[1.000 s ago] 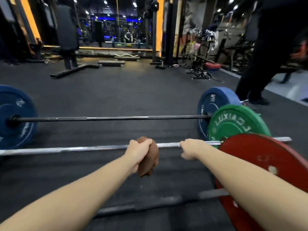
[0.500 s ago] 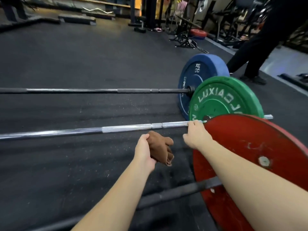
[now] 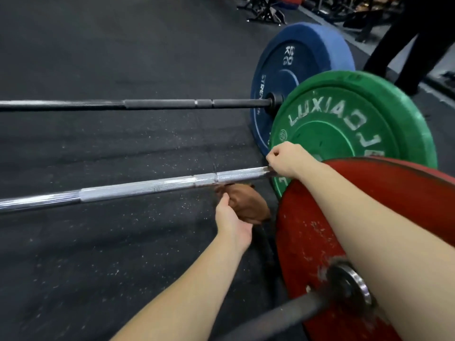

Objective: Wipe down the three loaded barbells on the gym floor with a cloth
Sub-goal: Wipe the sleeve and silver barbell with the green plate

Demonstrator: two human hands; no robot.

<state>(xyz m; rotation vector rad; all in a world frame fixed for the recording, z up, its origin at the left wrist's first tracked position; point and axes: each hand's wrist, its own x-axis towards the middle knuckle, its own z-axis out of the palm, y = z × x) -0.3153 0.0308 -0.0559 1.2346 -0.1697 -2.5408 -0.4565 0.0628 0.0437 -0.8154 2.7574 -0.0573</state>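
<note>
Three barbells lie side by side on the black rubber floor. The far black bar carries a blue plate. The middle chrome bar carries a green plate. The near dark bar carries a red plate. My left hand grips a brown cloth just under the chrome bar, close to the green plate. My right hand is curled round the chrome bar's end beside the green plate's face.
A person's dark-trousered legs stand at the upper right, just beyond the blue plate. Gym racks and equipment sit along the far edge. Speckled black floor spreads to the left.
The view has dropped and closed in on the plates. My left hand has carried the cloth up to the chrome bar's underside. My right hand stays at the bar by the green plate.
</note>
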